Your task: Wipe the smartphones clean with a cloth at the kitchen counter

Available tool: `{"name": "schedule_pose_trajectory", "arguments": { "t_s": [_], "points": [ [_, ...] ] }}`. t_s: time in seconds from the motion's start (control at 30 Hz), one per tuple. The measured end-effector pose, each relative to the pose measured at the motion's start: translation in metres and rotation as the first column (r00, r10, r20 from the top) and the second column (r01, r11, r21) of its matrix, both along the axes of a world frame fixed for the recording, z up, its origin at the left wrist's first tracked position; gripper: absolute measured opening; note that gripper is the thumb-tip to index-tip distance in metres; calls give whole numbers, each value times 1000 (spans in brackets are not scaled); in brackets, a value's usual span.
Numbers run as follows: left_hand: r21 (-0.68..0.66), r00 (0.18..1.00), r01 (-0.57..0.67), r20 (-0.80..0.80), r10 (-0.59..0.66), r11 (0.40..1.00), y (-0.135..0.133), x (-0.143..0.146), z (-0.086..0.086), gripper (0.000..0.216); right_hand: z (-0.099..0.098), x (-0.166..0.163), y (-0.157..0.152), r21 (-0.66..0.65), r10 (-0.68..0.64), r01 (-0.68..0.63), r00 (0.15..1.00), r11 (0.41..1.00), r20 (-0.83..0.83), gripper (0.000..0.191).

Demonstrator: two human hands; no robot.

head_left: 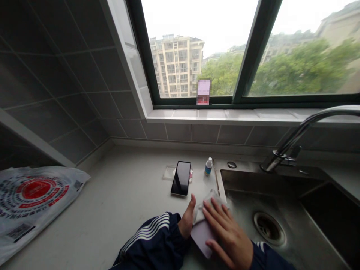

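Observation:
A flat, pale lilac, phone-shaped piece (203, 237) is tilted in front of me by the left edge of the sink. My left hand (188, 218) grips it from the left, thumb up, with the other fingers hidden beneath it. A thin white cloth (212, 195), perhaps a wipe, covers its upper part. Over that cloth lies my right hand (226, 228), pressing it down with long, nearly straight fingers; its thumb rests lower, on the lilac surface. Beyond my hands a black phone (181, 178) lies face up, partly over a clear plastic box (168, 172).
A small white-capped bottle (208, 167) with a blue label stands beside the phone. To the right are the steel sink (244, 202) and its curved faucet (292, 137). A printed plastic bag (42, 195) lies at left on the counter (112, 210). A window is behind.

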State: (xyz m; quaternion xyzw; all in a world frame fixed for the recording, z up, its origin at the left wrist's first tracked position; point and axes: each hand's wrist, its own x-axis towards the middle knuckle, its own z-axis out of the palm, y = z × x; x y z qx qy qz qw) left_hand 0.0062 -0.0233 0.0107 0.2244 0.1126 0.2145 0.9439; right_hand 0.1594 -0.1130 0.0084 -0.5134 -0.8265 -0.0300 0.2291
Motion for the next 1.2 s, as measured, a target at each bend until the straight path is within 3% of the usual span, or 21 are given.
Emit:
{"name": "schedule_pose_trajectory", "arguments": {
  "t_s": [0.1, 0.23, 0.37, 0.53, 0.63, 0.77, 0.93, 1.03, 1.2],
  "points": [
    [-10, 1000, 7, -16, -8, 1000, 1, 0, -2, 82, 0, 0, 1, -19, 77, -77, 997, 997, 31, 63],
    [17, 1000, -17, -1, 17, 1000, 0, -1, -4, 77, 0, 1, 1, 41, -79, 79, 997, 996, 15, 62],
    [-6, 1000, 0, -13, 0, 1000, -1, 0, -7, 80, 2, -1, 0, -12, 103, -103, 994, 995, 39, 65],
    [52, 1000, 3, 20, -4, 999, -2, 0, -13, 82, 0, 1, 2, 53, -78, 78, 997, 996, 8, 61],
    [46, 1000, -2, -4, 2, 999, -2, -2, -14, 78, -1, 0, 2, 21, 35, -36, 999, 999, 36, 61],
    [80, 997, 70, 11, -71, 994, -2, -3, -11, 85, -2, 1, 2, 62, -87, 85, 996, 994, 35, 60],
    [76, 1000, 27, -7, -27, 997, -3, -4, -4, 82, 0, 2, 2, 27, 34, -36, 996, 999, 78, 59],
    [78, 993, 114, -27, -113, 990, -4, -4, -2, 86, 0, 3, 2, 49, -53, 50, 996, 998, 73, 60],
    [73, 1000, -14, -9, 15, 997, -4, -3, -2, 78, -1, 1, 1, 9, 15, -15, 999, 1000, 42, 60]
  ]
}}
